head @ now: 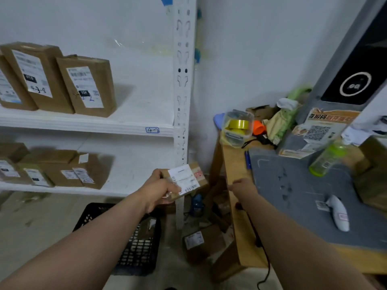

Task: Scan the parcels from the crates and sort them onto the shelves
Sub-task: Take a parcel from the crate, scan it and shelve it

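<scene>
The left hand point(160, 187) gripped a small cardboard parcel point(185, 179), label facing up, in front of the white shelf upright point(182, 97). A black crate point(140, 250) stood on the floor beneath the left forearm. The right hand point(243, 186) was extended over the edge of the desk point(234, 164); its fingers were hidden, so its state could not be determined. A white scanner point(338, 214) lay on the grey mat point(293, 181). Labelled boxes point(88, 86) stood on the upper shelf point(104, 124).
</scene>
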{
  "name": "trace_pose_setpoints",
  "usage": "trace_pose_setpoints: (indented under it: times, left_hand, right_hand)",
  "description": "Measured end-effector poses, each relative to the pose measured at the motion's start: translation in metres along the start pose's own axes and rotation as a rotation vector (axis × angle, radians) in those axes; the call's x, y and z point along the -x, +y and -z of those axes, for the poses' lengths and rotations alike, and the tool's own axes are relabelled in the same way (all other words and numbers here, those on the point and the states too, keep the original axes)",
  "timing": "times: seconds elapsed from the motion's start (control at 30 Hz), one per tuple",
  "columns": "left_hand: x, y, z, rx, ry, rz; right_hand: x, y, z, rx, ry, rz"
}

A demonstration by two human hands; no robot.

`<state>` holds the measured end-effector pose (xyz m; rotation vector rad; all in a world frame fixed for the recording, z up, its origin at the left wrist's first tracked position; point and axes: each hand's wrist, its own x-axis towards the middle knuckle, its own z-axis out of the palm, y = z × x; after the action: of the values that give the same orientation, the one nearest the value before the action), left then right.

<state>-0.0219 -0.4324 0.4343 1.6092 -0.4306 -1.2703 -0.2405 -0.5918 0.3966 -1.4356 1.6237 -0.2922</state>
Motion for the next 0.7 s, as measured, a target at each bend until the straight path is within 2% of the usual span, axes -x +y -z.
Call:
trace_pose_setpoints:
  times: [0.07,0.17,0.33,0.43,0.53,0.6,0.7]
  left_hand:
    - [-0.005,-0.007,-0.012,-0.015,0.022,0.019]
    - [-0.008,-0.017,-0.032,-0.032,0.048,0.041]
    - [-0.012,-0.030,-0.061,-0.026,0.066,0.087]
    - [-0.018,-0.036,-0.072,-0.009,0.061,0.103]
    - [-0.021,-0.039,-0.079,-0.011,0.068,0.122]
    - [-0.022,-0.042,-0.081,0.008,0.092,0.144]
    - [-0.023,-0.045,-0.078,0.039,0.125,0.182]
  right_hand:
    - [-0.011,0.031,0.009,0.066,0.020,-0.053]
    - [-0.020,0.061,0.014,0.286,0.002,-0.097]
    - [-0.020,0.082,0.021,0.233,0.050,-0.096]
    - [-0.024,0.102,0.022,0.338,0.059,-0.140]
    - [-0.030,0.124,0.022,0.391,-0.057,-0.208]
    - [-0.031,0.130,0.023,0.397,-0.148,-0.177]
    - [-0.028,0.131,0.029,0.244,-0.262,-0.172]
